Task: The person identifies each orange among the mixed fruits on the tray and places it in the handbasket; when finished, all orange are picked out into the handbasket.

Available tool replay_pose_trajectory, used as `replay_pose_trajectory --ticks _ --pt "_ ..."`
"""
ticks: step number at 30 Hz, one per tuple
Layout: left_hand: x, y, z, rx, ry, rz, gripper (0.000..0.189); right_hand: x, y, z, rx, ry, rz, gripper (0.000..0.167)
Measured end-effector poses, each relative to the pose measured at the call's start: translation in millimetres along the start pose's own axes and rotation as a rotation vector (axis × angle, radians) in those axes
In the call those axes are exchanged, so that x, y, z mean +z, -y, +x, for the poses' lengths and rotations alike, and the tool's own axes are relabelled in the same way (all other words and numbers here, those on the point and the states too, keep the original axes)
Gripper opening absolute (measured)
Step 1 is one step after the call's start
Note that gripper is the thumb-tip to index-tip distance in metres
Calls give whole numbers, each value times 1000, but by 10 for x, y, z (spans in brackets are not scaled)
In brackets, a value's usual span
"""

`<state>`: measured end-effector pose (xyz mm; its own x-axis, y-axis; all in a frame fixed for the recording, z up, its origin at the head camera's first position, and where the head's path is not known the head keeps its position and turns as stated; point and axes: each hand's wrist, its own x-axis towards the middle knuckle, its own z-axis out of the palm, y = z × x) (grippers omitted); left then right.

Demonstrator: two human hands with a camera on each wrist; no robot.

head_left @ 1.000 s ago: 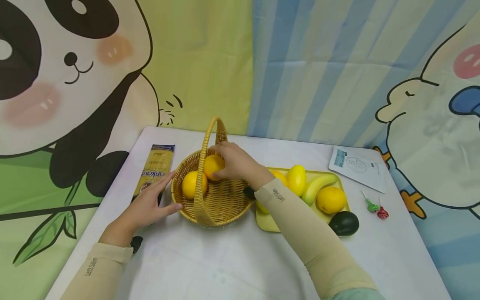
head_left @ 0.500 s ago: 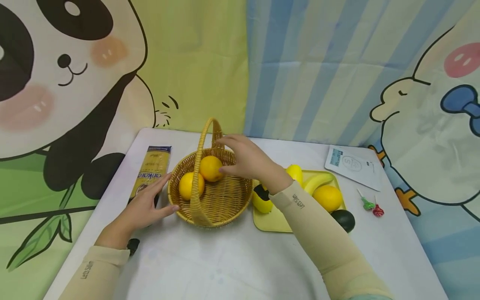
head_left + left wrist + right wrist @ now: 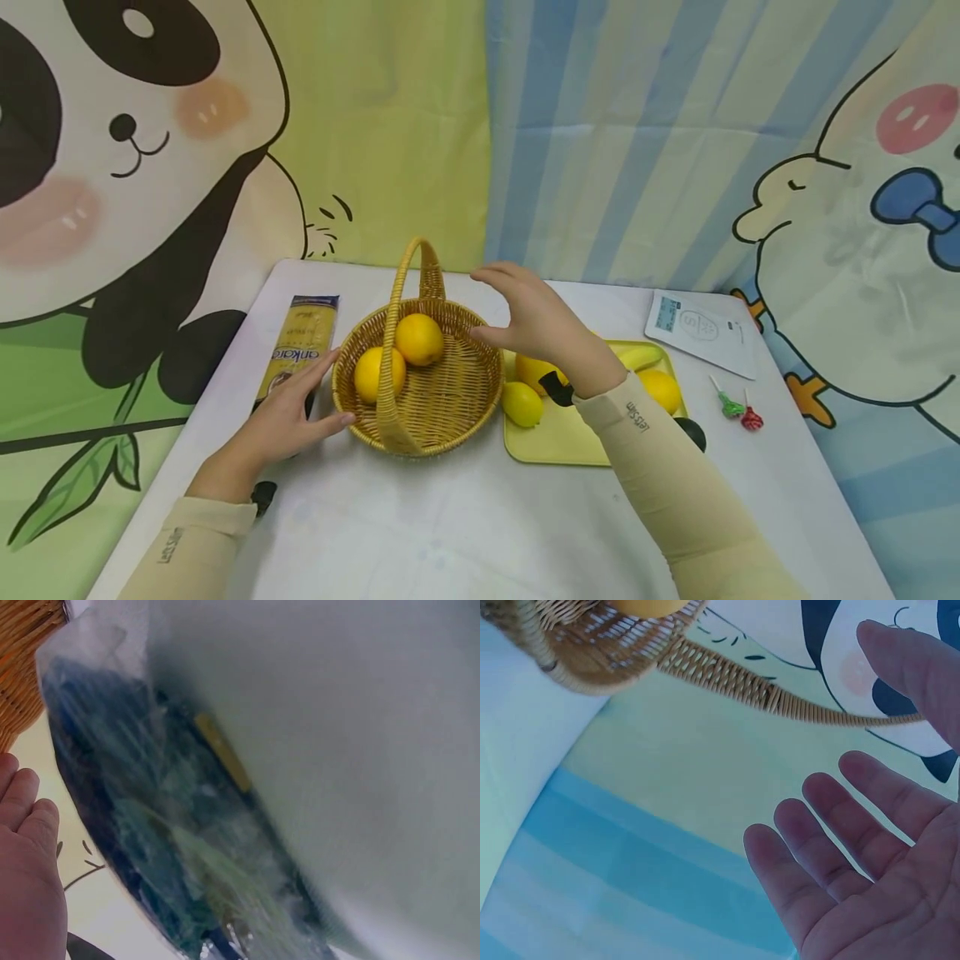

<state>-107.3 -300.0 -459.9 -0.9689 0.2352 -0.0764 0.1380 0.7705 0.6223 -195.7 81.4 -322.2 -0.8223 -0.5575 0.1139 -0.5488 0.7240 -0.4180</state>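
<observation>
A wicker basket (image 3: 457, 417) with a tall arched handle stands left of the table's middle. Two oranges lie in its left half, one orange (image 3: 419, 339) behind the other orange (image 3: 370, 377). My left hand (image 3: 288, 408) rests at the basket's left rim, fingers straight and thumb at the near side. My right hand (image 3: 536, 321) is in the air above the basket's right side, fingers spread and holding nothing. In the right wrist view its palm and fingers (image 3: 825, 832) show bare, apart from the basket's handle (image 3: 742, 686).
Right of the basket lies a yellow tray (image 3: 562, 446) with a lemon (image 3: 522, 404), a banana (image 3: 640, 357) and other yellow fruit, partly behind my right arm. An avocado (image 3: 692, 433), two lollipops (image 3: 738, 408), a white scale (image 3: 701, 332) and a pasta packet (image 3: 303, 333) lie around.
My right hand has let go of the rear orange inside the basket, then lifted and moved right out of it. The left hand has kept its place at the rim.
</observation>
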Motion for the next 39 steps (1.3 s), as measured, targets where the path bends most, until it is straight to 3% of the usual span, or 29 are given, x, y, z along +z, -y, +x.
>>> replay_pose_trajectory --ticks 22,39 --pt "1 -11 -3 8 -12 2 107 -12 -425 -305 81 -44 7 78" --pt "17 -16 0 16 -8 -17 107 171 -758 -478 225 70 30 75"
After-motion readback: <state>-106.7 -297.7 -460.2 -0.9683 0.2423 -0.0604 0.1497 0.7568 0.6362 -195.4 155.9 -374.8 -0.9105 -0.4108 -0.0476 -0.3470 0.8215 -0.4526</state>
